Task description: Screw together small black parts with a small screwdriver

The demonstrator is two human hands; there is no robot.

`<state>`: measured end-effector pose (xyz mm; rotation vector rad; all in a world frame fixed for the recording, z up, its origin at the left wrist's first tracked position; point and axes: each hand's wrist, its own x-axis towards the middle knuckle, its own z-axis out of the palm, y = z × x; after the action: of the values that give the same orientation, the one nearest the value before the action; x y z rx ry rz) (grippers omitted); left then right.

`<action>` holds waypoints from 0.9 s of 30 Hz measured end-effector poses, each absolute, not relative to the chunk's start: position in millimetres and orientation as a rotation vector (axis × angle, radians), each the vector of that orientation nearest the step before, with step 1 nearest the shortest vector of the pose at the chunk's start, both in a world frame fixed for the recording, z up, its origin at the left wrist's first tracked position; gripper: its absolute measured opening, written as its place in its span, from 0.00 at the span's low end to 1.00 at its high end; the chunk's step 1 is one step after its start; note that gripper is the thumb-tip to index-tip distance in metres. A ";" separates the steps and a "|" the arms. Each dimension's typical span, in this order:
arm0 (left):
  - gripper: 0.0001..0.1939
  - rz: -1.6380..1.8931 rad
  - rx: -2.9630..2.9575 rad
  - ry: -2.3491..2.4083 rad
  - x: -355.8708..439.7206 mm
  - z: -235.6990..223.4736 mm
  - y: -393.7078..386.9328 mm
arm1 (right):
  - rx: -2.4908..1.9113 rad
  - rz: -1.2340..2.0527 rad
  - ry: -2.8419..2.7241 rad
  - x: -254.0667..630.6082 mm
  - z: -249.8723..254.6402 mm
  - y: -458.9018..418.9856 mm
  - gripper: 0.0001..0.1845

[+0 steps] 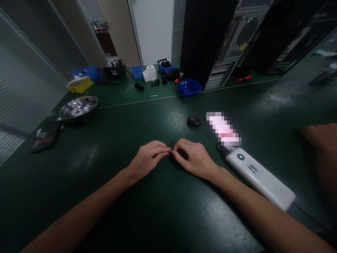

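Both my hands meet over the middle of the green table [110,214]. My left hand [149,157] pinches a tiny, thin piece between thumb and fingertips. From the other side, my right hand [195,156] is curled, its thumb and forefinger pressed together at the same small piece. The piece is too small to name and is mostly hidden by the fingertips. A black computer mouse [193,121] lies just beyond my right hand. To the right of my right wrist rests a white, rounded oblong device [263,179] marked 18, with a cable at its near end.
A blurred-out bright rectangle [223,129] lies past the white device. Another person's hand [322,140] is at the right edge. Farther back stand a metal bowl [79,107], a dark flat case [46,136], a blue bin [189,88], a yellow tray [79,85] and an open computer tower [231,42].
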<state>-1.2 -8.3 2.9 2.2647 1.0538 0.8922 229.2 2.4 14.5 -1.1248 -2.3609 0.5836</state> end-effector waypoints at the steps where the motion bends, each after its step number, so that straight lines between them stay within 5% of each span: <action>1: 0.12 0.883 2.277 1.071 -1.3 3.4 -8.6 | -1.129 0.578 -2.359 229.5 14.0 2.9 0.10; 12: 0.22 0.662 2.387 1.176 1.6 6.8 -8.7 | -1.288 0.414 -2.329 234.7 10.6 10.0 0.10; 27: 0.14 0.635 2.449 1.143 2.9 9.8 -2.0 | -1.514 0.172 -2.339 240.4 13.1 11.7 0.09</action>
<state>2.9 -2.0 9.8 2.4489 1.1433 0.6348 240.4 11.7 13.1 -1.5140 -2.3386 0.1721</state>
